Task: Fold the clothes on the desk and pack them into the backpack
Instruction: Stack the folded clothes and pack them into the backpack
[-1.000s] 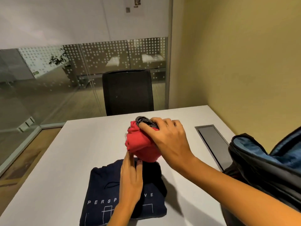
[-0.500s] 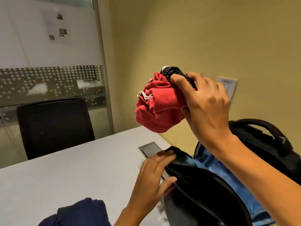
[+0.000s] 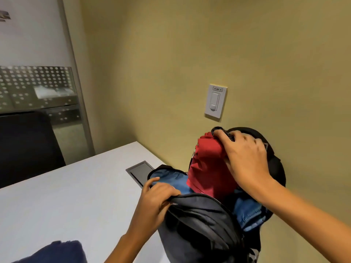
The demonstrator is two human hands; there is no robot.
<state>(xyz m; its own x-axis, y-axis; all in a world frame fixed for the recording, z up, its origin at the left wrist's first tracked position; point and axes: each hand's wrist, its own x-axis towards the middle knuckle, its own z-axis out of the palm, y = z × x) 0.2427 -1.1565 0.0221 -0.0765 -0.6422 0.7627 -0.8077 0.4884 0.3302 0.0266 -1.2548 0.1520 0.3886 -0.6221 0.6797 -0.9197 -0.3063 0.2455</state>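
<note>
The black backpack (image 3: 201, 223) with a blue lining stands at the white desk's right edge, its main compartment wide open. My left hand (image 3: 154, 198) grips the front flap of the opening and pulls it toward me. My right hand (image 3: 245, 158) holds a folded red garment (image 3: 207, 171) with a dark patterned waistband from above; the garment's lower half is inside the opening. A folded navy garment (image 3: 57, 251) lies on the desk at the bottom left, partly cut off by the frame.
The white desk (image 3: 66, 196) has a dark cable hatch (image 3: 140, 172) just left of the backpack. A black chair (image 3: 26, 145) stands behind the desk on the far left. The yellow wall with a light switch (image 3: 215, 101) is close behind the backpack.
My right hand has lowered the red garment from above the backpack into its opening. My left hand has curled round the flap's edge and pulled it open. The view has swung right.
</note>
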